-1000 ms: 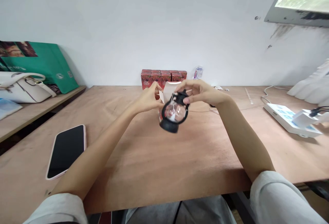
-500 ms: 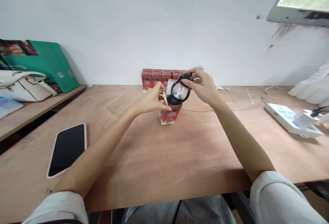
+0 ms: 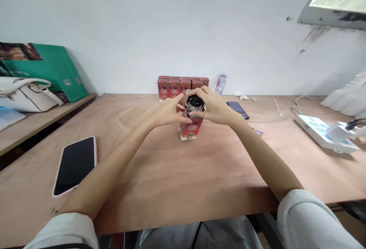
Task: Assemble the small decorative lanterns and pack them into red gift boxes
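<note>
An open red printed box [image 3: 190,128] stands on the table in front of me. Down in its mouth sits a small black lantern [image 3: 195,102] with a clear globe; only its upper part shows. My left hand [image 3: 168,112] grips the box's left side, thumb across the front and fingers by a raised flap. From the right, my right hand [image 3: 213,106] curves around the top of the box, thumb at the front rim and fingers behind. The fingers' far ends are partly hidden.
Several closed red boxes [image 3: 168,88] line the wall behind. A plastic bottle [image 3: 220,83] and a dark phone [image 3: 238,109] are to their right. A pink-edged phone [image 3: 76,166] lies at left, a power strip [image 3: 323,133] at right. A white handbag [image 3: 31,96] rests on the left shelf.
The lantern has gone down from above the box into it. My right hand has let go of the lantern's top and moved left and down to the box's rim.
</note>
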Available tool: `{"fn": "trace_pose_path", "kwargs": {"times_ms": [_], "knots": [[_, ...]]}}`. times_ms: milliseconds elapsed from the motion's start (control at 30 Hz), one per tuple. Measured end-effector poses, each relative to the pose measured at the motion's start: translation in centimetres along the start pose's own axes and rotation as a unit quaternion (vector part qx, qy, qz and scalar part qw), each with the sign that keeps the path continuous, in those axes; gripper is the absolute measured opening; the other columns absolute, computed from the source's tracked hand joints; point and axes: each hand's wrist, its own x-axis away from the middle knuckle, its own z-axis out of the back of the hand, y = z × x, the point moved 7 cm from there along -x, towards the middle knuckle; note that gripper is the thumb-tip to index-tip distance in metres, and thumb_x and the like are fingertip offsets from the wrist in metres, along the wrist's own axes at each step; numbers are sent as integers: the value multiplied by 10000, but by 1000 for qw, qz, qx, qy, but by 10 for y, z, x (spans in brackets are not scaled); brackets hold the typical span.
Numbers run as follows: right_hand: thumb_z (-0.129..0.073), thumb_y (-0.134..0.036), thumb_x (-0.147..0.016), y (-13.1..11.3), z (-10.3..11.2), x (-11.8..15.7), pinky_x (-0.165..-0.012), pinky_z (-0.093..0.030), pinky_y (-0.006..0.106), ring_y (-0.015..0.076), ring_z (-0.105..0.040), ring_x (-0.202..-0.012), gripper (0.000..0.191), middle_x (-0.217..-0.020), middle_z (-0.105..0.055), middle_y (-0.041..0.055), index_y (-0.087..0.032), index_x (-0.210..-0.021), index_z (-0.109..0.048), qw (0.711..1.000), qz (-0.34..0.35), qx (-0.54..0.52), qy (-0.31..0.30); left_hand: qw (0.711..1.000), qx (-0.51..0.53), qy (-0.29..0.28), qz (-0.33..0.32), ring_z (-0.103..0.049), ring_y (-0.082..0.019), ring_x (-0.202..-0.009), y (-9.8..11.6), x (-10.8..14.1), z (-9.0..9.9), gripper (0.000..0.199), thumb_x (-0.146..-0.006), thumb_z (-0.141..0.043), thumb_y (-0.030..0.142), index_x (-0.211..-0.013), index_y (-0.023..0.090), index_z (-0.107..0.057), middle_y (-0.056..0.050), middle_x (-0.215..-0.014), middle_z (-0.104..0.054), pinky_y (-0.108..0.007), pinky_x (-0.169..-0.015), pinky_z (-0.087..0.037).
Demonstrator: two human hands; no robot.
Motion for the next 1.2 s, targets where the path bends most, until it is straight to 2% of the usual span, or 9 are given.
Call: {"fn": "trace_pose_path", "kwargs": {"times_ms": [167, 333, 467, 567, 767, 900, 1033, 1100, 1200], "knots": [[-662, -275, -791, 5, -5, -2, -835, -448, 381, 276, -559, -1055, 491, -1208, -532, 110, -215, -1226, -442, 1000, -18, 17, 1, 1000, 19, -3, -7, -679, -212, -844, -3, -1, -1, 458, -630, -790, 365, -904, 207, -460, -9, -960, -650, -392, -801, -524], [-710, -295, -759, 7, -5, -3, -686, -424, 326, 273, -611, -895, 489, -1071, -627, 110, -166, -1156, -455, 997, -62, 53, -2, 1000, 23, -6, 0, -675, -217, -858, -4, -1, -1, 489, -616, -799, 365, -920, 208, -450, -14, -970, -639, -383, -770, -525], [-676, -250, -801, 9, -7, -4, -677, -405, 306, 244, -621, -846, 294, -994, -678, 96, -158, -1057, -564, 995, -48, 77, -30, 1000, 25, -9, 2, -666, -220, -886, -2, 0, -2, 480, -624, -791, 363, -931, 209, -456, -12, -928, -636, -390, -788, -524], [-622, -175, -825, 10, -17, -5, -679, -397, 294, 204, -618, -786, 53, -844, -700, 66, -167, -858, -664, 994, -20, 73, -76, 1000, 18, -14, -2, -661, -222, -887, 0, -1, -3, 468, -631, -787, 347, -943, 215, -465, -2, -862, -640, -393, -792, -528], [-564, -225, -877, 14, -15, -6, -666, -405, 295, 146, -574, -654, 208, -689, -675, 29, -167, -730, -700, 997, 1, 6, -81, 999, 18, -39, -17, -648, -224, -981, 2, 0, -6, 579, -675, -755, 334, -1172, 223, -480, -50, -1027, -673, -403, -893, -505], [-511, -270, -889, 30, 1, -5, -765, -469, 340, 173, -624, -793, 209, -851, -704, 42, -187, -843, -697, 995, -18, -101, -20, 997, -46, -59, -25, -607, -238, -1054, 0, 1, -7, 671, -774, -638, 373, -1392, 242, -413, -95, -1269, -576, -371, -883, -493], [-616, -252, -783, 60, 9, -2, -844, -505, 418, 221, -618, -956, 171, -1027, -647, 65, -200, -946, -619, 980, -86, -158, 79, 986, -150, -72, -26, -598, -189, -867, -6, 1, -16, 737, -798, -568, 362, -1486, 270, -319, -83, -1170, -541, -341, -811, -482], [-688, -280, -724, 74, -2, -1, -841, -523, 448, 227, -617, -948, 323, -1096, -605, 75, -203, -1014, -567, 970, -141, -188, 65, 985, -155, -79, -21, -578, -153, -775, -10, 1, -23, 795, -799, -569, 379, -1515, 289, -236, -83, -1172, -513, -330, -795, -473], [-680, -354, -750, 82, -30, 2, -819, -557, 439, 209, -621, -952, 423, -1182, -564, 85, -225, -1114, -506, 933, -193, -303, -19, 992, -98, -75, -26, -562, -122, -732, -15, 1, -32, 923, -807, -578, 417, -1536, 317, -21, -112, -1304, -461, -308, -784, -466]]}}
